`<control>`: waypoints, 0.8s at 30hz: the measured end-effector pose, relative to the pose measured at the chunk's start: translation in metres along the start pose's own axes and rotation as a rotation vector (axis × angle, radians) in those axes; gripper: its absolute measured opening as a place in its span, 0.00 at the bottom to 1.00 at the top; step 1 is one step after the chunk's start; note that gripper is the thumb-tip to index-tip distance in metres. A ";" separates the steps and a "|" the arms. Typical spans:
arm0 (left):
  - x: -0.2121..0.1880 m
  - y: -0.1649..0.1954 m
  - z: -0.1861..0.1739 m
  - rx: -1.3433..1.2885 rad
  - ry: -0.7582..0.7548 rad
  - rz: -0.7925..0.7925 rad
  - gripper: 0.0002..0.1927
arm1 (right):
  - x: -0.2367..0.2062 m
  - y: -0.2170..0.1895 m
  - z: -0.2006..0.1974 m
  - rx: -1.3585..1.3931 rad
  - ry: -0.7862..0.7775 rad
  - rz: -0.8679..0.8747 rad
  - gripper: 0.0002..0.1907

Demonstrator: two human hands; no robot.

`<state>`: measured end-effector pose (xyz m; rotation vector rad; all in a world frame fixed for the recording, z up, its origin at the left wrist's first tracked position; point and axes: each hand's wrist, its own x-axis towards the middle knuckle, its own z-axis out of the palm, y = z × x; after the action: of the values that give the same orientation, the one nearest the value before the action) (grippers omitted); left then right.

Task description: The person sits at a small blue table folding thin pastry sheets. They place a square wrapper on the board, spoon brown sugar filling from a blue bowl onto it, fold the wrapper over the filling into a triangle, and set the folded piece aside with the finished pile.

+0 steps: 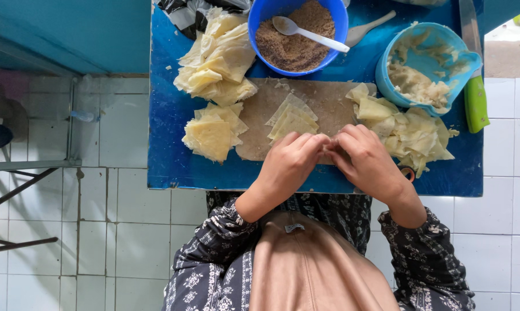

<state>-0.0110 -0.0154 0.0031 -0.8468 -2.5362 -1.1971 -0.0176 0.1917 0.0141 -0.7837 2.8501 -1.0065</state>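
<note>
Folding looks like the step in hand: both hands meet at the near edge of the brown board [306,109], fingertips pinched together over a small piece that is hidden under the fingers, so what they grip can't be told for sure. Judging by the wrapper sheets [293,120] lying just beyond the hands on the board, it is prob. one such sheet being closed or pleated.

Left hand [288,161] is curled, knuckles up, fingers bent toward the right hand [366,161], which mirrors it; fingertips touch at mid-board, near edge. Both wrists angle inward from the body, forearms in dark patterned sleeves, elbows tucked close to the lap.

Around the board, all on the blue surface [168,115]:
- Left of board: a stack of pale square sheets [211,135], w/ a larger loose heap [219,57] beyond it.
- Right of board: a pile of crumpled pale pieces [412,135], touching the board's right edge.
- Beyond board: blue bowl [260,17] of brown crumbly filling w/ a white spoon [309,33] in it.
- Beyond-right of board: light blue tub [461,55], tipped, w/ pale paste inside; a green-handled knife [475,101] just right of it.

Next move, as a judgement: fine fingertip pressure to seal the edge w/o tearing the thin sheet, keeping the piece held over the board.
</note>
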 end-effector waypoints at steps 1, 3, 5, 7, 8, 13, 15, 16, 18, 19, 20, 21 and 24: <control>0.001 0.000 0.001 0.027 -0.014 -0.005 0.14 | 0.000 0.000 0.000 0.006 -0.002 -0.001 0.06; 0.001 -0.001 0.003 0.105 -0.022 0.019 0.14 | -0.002 0.000 -0.002 0.066 0.027 0.030 0.06; -0.001 -0.001 0.003 0.154 -0.028 0.043 0.15 | -0.005 -0.001 -0.003 0.117 0.074 0.098 0.08; -0.001 -0.002 0.003 0.180 -0.024 0.067 0.17 | -0.013 -0.004 -0.005 0.155 0.139 0.192 0.11; -0.001 -0.003 0.002 0.170 -0.025 0.054 0.16 | -0.015 -0.005 -0.005 0.119 0.178 0.122 0.10; 0.004 -0.003 0.004 0.055 -0.034 0.006 0.12 | -0.013 -0.006 0.004 -0.022 0.194 -0.132 0.11; 0.008 -0.003 0.004 0.087 -0.072 -0.013 0.10 | -0.009 -0.005 0.005 -0.085 0.180 -0.107 0.10; 0.007 -0.002 0.003 0.105 -0.090 -0.030 0.09 | -0.008 -0.005 0.006 -0.112 0.167 -0.097 0.10; 0.005 0.000 -0.001 0.112 0.011 -0.044 0.11 | -0.004 -0.005 0.005 -0.127 0.130 -0.083 0.07; 0.003 0.001 -0.002 0.113 0.056 -0.049 0.13 | -0.004 -0.006 0.005 -0.133 0.114 -0.070 0.06; 0.000 0.004 -0.004 0.102 0.078 -0.057 0.14 | -0.005 -0.007 0.003 -0.112 0.082 -0.064 0.05; -0.004 0.005 -0.007 0.091 0.100 -0.061 0.14 | -0.006 -0.007 0.002 -0.093 0.053 -0.058 0.05; -0.010 0.008 -0.006 0.048 0.069 -0.016 0.16 | -0.012 -0.009 0.000 -0.071 0.002 -0.031 0.04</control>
<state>0.0012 -0.0195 0.0080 -0.7625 -2.5108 -1.1452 -0.0033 0.1909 0.0178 -0.8357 2.8987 -0.9138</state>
